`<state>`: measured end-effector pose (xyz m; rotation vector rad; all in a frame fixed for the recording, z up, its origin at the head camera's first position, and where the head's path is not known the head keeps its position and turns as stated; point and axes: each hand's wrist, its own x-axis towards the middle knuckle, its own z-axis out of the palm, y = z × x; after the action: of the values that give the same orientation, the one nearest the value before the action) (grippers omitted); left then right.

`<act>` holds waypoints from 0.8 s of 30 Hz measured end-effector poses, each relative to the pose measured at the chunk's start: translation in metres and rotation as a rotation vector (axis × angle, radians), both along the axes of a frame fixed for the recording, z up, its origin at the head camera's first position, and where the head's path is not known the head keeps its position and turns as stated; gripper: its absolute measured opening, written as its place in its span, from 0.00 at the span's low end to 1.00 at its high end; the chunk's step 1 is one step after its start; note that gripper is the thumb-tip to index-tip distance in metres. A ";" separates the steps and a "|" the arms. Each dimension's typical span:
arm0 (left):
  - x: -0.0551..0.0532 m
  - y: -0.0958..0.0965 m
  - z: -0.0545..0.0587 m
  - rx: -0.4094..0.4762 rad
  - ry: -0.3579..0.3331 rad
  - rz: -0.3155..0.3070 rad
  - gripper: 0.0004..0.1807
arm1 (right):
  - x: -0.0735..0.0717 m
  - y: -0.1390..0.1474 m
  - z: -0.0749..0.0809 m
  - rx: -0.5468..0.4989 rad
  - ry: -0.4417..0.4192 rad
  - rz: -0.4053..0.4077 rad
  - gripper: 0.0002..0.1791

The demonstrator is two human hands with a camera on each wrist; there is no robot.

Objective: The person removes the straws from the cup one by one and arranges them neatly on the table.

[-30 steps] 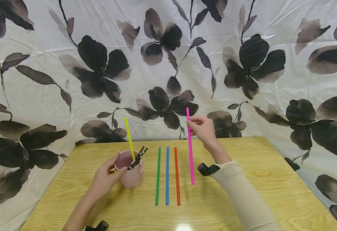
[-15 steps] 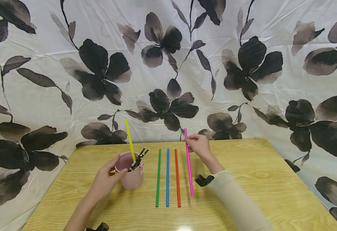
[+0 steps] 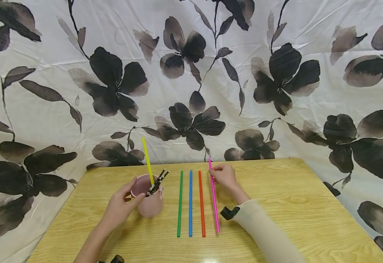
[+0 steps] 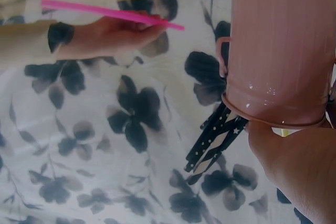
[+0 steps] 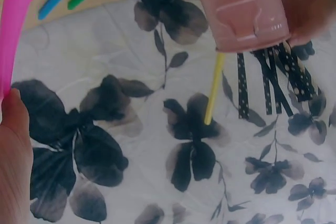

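Observation:
My left hand point(image 3: 120, 204) holds a pink bucket-shaped cup point(image 3: 150, 207) by its rim, thumb on the near side. A yellow straw point(image 3: 147, 157) and several black patterned straws point(image 3: 158, 181) stick up out of it. Between thumb and fingers my right hand point(image 3: 224, 177) pinches a magenta straw point(image 3: 214, 204) near its far end. That straw lies almost parallel to a red straw point(image 3: 202, 204) on its left; whether its whole length touches the table cannot be told. A blue straw point(image 3: 190, 204) and a green straw point(image 3: 180, 204) complete the row.
Straws and cup are on a wooden table point(image 3: 263, 190), whose far edge meets a floral cloth point(image 3: 191, 84) hanging behind. Table surface extends to the right of my right forearm. A black wrist device point(image 3: 229, 212) sits at my right cuff.
My right hand has lowered the magenta straw toward the table, moving it nearer and slightly left, beside the red straw. The left hand keeps its hold on the cup.

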<state>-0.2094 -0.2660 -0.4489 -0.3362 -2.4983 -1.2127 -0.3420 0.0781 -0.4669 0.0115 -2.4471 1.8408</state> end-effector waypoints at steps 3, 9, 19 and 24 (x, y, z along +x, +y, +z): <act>0.000 -0.001 -0.002 0.007 0.002 -0.004 0.36 | 0.000 0.000 -0.007 0.019 -0.018 -0.001 0.09; -0.001 0.000 -0.001 -0.008 -0.002 0.003 0.37 | -0.001 -0.001 -0.017 0.019 -0.056 -0.004 0.10; 0.001 0.000 0.002 -0.022 -0.007 0.011 0.37 | -0.001 -0.004 -0.024 0.030 -0.086 0.011 0.10; -0.001 -0.001 -0.001 -0.002 -0.009 -0.003 0.37 | -0.002 -0.005 -0.028 0.060 -0.084 0.005 0.10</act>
<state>-0.2100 -0.2673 -0.4499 -0.3365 -2.5073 -1.2161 -0.3437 0.0730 -0.4946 -0.0574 -2.5595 1.8052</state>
